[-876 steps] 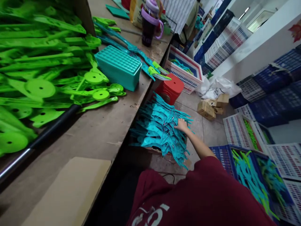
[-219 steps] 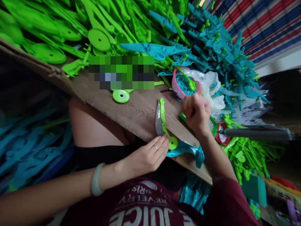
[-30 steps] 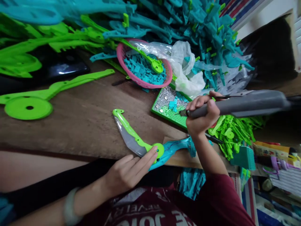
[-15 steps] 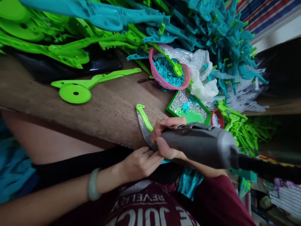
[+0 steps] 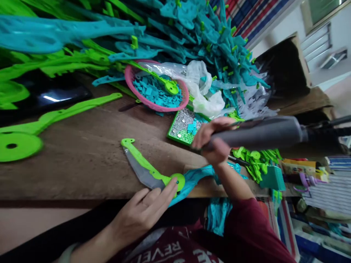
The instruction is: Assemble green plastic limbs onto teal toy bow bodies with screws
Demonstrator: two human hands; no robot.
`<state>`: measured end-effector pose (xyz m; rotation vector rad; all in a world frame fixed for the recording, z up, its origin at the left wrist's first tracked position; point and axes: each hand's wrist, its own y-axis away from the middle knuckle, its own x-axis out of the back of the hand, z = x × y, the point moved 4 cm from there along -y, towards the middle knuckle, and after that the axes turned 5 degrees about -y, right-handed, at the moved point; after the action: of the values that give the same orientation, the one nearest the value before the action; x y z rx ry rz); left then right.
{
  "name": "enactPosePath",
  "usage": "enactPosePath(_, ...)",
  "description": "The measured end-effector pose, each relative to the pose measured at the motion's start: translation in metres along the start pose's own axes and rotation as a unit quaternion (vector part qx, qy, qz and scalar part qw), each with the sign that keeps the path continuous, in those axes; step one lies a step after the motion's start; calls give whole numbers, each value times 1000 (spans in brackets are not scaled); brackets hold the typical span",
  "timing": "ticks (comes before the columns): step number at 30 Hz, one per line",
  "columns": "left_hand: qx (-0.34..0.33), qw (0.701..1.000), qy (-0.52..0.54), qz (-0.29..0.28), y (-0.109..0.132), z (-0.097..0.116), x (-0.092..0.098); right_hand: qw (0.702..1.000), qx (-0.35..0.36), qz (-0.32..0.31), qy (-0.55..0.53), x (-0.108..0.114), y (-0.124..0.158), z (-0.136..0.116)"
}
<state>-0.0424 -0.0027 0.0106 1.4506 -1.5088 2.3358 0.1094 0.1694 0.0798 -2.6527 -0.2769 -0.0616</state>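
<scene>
A toy knife [image 5: 149, 168] with a grey blade, a green spine with a round hub and a teal handle [image 5: 197, 175] lies at the front edge of the wooden table [image 5: 90, 153]. My left hand [image 5: 142, 212] rests its stretched fingers on the blade beside the hub. My right hand [image 5: 212, 140] is closed round a grey electric screwdriver [image 5: 257, 133], held above the table to the right of the knife, its tip near a green tray [image 5: 185, 128] of small silver screws and teal bits.
A pink basket [image 5: 156, 87] of teal pieces with a green part in it stands behind the tray, beside a crumpled plastic bag [image 5: 205, 87]. Heaps of green [image 5: 41, 62] and teal [image 5: 208, 33] plastic parts fill the back. One green disc part [image 5: 16, 140] lies left.
My right hand has lifted the screwdriver off the knife's hub and swung it right, over the screw tray. My left hand still presses on the knife.
</scene>
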Motion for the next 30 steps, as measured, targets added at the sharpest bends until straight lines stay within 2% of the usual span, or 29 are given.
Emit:
enactPosePath(2,8,1000,27,-3,-2,-3,-3,986,40,163,2,42,-21,2)
enactPosePath(3,8,999,47,-8,-2,-4,-6,975,46,218,7,57,-27,7)
enactPosePath(5,3,997,78,-23,-1,-5,-11,965,26,261,12,75,-33,23)
enactPosePath(10,-6,996,84,-37,1,-5,-13,969,13,247,4,82,-27,47)
enactPosePath(14,-6,995,84,-44,0,-5,-10,972,4,235,31,82,-24,47)
enactPosePath(21,-19,995,87,-40,-2,-3,-10,965,-28,254,56,84,-25,51)
enactPosePath(24,-25,996,83,-31,0,0,-11,964,-38,251,79,84,-29,42)
enactPosePath(27,-32,997,72,-25,0,2,-12,966,-7,250,67,67,-31,17)
enactPosePath(30,-53,997,45,-24,-2,3,-11,978,18,208,1,17,-31,-5)
